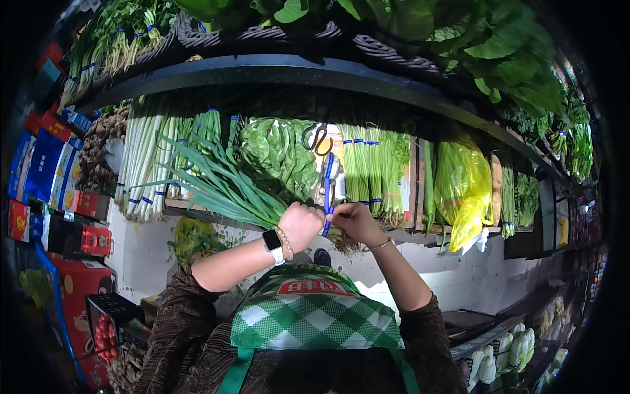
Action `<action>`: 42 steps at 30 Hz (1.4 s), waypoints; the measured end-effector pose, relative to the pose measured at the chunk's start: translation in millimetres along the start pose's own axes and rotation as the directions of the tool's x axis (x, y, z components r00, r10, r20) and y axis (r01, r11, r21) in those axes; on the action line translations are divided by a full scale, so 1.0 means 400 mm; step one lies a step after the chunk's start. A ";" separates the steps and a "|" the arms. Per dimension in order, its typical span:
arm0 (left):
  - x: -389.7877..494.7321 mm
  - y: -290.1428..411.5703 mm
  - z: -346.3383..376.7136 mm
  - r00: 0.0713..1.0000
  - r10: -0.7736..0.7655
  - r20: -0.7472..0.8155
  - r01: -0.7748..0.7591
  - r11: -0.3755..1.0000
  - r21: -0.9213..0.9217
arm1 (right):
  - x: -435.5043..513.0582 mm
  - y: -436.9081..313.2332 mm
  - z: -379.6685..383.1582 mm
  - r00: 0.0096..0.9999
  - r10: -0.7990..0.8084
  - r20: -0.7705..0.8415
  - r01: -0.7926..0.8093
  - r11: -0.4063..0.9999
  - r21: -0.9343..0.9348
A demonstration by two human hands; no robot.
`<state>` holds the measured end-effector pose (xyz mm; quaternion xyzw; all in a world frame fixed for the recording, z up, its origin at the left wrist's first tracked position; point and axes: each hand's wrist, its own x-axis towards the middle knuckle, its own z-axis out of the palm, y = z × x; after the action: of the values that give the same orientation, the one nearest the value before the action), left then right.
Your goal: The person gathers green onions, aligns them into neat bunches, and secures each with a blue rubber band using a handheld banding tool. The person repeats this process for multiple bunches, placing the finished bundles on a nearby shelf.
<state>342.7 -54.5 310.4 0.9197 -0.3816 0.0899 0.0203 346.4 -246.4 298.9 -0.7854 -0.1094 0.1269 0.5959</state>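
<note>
My left hand (301,225), wearing a watch and a beaded bracelet at the wrist, grips a bunch of long green garlic or scallion leaves (236,192). The leaves fan out to the left, and the roots (347,245) stick out under my right hand. Between thumb and fingers, my right hand (358,222) pinches a strip of blue tape (327,197) beside the stalks. This strip runs up to a tape roll (335,167) on the shelf. Black-handled scissors (322,143) lie just above the roll. My fingers hide part of the stalks.
Flat green pods (278,152) lie behind the bunch, with white-stemmed scallions (147,162) to the left. Taped green bundles (374,167) and a yellow plastic bag (462,182) are at right. A dark shelf edge (295,74) crosses above. A leafy yellow bag (194,239) sits low at left.
</note>
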 end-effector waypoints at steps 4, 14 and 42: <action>-0.029 -0.007 0.000 0.999 -0.007 -0.044 0.003 0.995 -0.095 | 0.030 0.058 -0.010 0.976 0.189 0.112 -0.208 0.957 0.202; -0.068 -0.008 0.007 0.996 0.010 -0.088 -0.016 0.998 -0.064 | 0.037 0.099 0.033 0.961 0.259 0.098 -0.277 0.881 0.383; 0.043 -0.073 -0.033 0.906 0.090 0.415 0.081 0.923 -0.377 | -0.089 -0.040 0.091 0.915 -0.402 0.013 0.148 0.307 -0.940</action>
<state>373.2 -44.4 327.2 0.8941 -0.3889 -0.1889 0.1172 300.2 -220.5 307.2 -0.9597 -0.2266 -0.1513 0.0690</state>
